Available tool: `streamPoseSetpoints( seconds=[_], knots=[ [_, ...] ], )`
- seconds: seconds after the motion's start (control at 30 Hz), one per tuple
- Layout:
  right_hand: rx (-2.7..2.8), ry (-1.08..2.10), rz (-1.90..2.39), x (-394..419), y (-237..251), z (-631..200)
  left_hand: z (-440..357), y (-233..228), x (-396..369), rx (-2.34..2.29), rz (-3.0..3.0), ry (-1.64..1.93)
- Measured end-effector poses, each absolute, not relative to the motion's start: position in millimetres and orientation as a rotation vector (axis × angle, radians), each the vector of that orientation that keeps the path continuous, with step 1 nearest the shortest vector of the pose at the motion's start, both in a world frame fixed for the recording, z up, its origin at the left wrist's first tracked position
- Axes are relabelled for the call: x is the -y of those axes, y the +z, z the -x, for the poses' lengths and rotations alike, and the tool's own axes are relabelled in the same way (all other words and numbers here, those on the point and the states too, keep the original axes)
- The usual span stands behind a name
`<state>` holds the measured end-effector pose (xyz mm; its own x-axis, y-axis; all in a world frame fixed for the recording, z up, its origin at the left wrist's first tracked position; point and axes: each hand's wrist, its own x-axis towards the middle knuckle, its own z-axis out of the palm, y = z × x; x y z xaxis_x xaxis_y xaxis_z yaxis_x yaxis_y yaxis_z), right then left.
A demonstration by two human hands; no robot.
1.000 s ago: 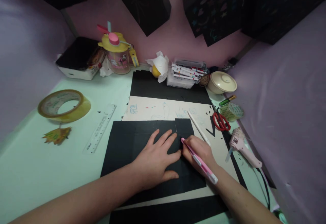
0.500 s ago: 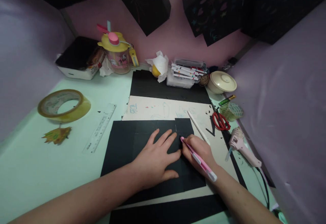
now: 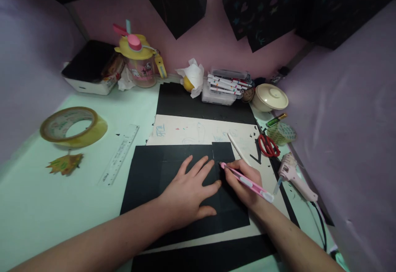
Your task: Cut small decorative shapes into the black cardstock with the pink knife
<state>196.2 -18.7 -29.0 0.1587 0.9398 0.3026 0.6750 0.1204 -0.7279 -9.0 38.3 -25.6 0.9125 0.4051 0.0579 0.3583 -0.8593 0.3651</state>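
One pink cutter's [image 3: 247, 180] tip hides against black paper [image 3: 148, 181].

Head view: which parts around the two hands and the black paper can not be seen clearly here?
- Tip of the pink pen in the head view: dark on black paper, too small to tell if it touches.
- Paper under the left hand: covered by the palm.
- Right hand fingers: partly hidden behind the pen.
- Ruler markings: too small to read.
- Glue gun cord: cut off at the lower right edge.
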Motion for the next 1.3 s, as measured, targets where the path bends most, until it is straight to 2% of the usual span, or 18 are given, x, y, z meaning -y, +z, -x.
streamPoseSetpoints(
  seconds=[0.57, 1.13, 1.3],
  knots=[
    [1.540, 0.580, 1.643, 19, -31, -202, 8, -26, -39, -0.557, -2.721, 0.195],
    [1.398, 0.543, 1.582, 13, -34, -203, 8, -24, -39, -0.566, -2.721, 0.149],
    [1.636, 0.420, 1.535, 1, -34, -203, 9, -25, -38, -0.568, -2.719, 0.153]
  ],
)
